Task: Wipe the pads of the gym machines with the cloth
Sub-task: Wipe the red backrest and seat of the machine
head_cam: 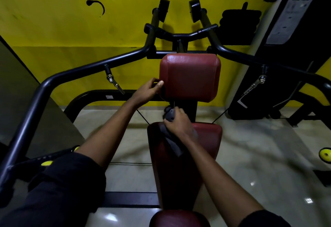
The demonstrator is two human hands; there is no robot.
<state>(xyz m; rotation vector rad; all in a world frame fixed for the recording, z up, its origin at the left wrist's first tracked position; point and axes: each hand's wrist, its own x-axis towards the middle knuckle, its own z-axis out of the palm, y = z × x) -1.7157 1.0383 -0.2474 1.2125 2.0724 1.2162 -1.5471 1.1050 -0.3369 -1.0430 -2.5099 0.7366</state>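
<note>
Up at the top end of the long pad [206, 140], the cloth [172, 143] is being clutched in the right hand [179, 124], with fingers curled round a bunched wad of it and a loose tail being left draped down the pad's left side. The upper pad [191, 78] is being gripped at its lower left edge by the left hand [148, 90], thumb on the front face and fingers wrapped behind, so neither of the hands is being kept free. Handling-wise, the cloth is looking thin, limp and light, so it's probably better being balled up or flattened under the palm than pinched by a corner, otherwise that tail is just being dragged along doing nothing. Both pads are looking like smooth red vinyl over foam. That means some give, likely a bit slick, not fragile, so decent pressure is probably being tolerated fine. They're mounted on the black frame [75, 72], so nothing is being lifted, and an edge is only being held for bracing.
</note>
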